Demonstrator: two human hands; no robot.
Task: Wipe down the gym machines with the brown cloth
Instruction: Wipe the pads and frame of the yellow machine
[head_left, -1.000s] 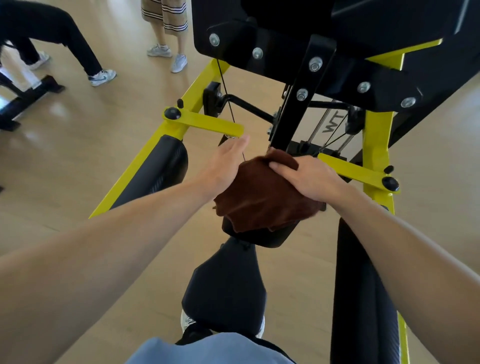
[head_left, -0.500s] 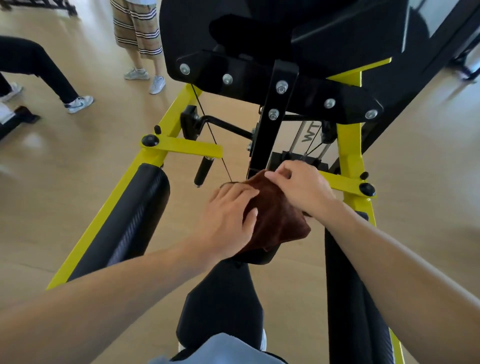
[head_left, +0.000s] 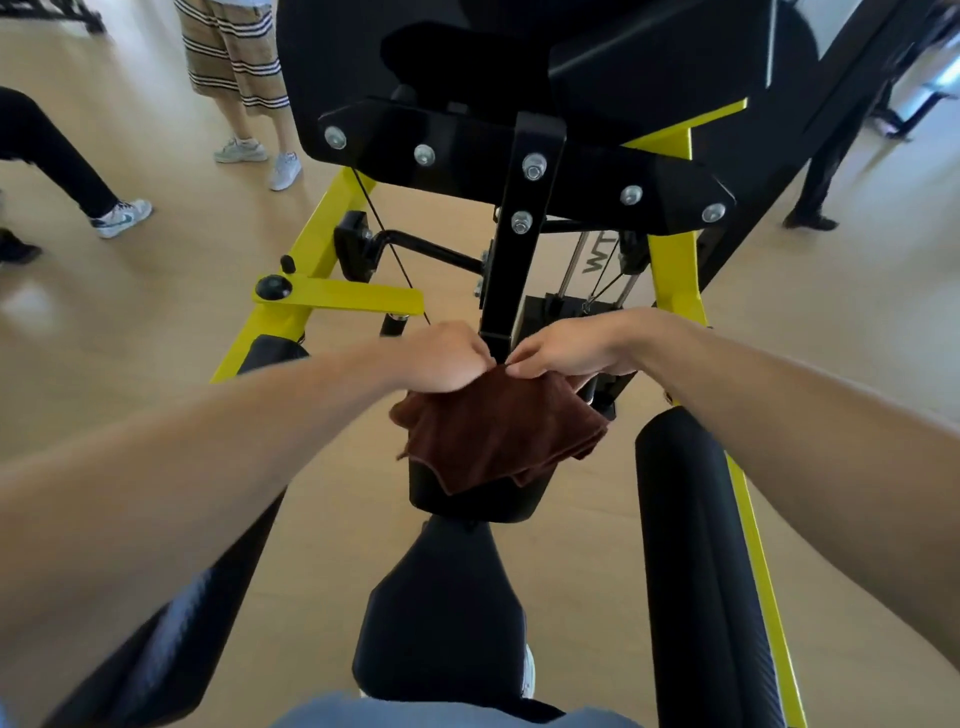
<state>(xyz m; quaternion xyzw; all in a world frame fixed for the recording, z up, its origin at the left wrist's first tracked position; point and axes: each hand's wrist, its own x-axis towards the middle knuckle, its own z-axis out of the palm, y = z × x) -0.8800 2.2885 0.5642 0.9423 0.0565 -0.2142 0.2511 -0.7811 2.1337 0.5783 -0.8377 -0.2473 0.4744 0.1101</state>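
The brown cloth (head_left: 493, 431) lies folded over a small black pad (head_left: 472, 501) at the centre of a yellow and black gym machine (head_left: 332, 299). My left hand (head_left: 441, 358) grips the cloth's far left edge with fingers curled under. My right hand (head_left: 563, 348) pinches the far edge beside it, at the foot of the black upright post (head_left: 511, 270). The two hands almost touch. The cloth's near corner hangs over the pad's front.
Black padded rollers flank the centre: one at right (head_left: 696, 545), one at left (head_left: 270, 348) partly behind my arm. A black seat pad (head_left: 441, 613) sits below. Two people's legs (head_left: 249, 104) stand on the wooden floor at upper left; another leg (head_left: 815, 202) at upper right.
Both hands have moved to the cloth's far edge and now pinch it close together. The cloth has spread out flatter over the pad. My view has shifted back and upward.
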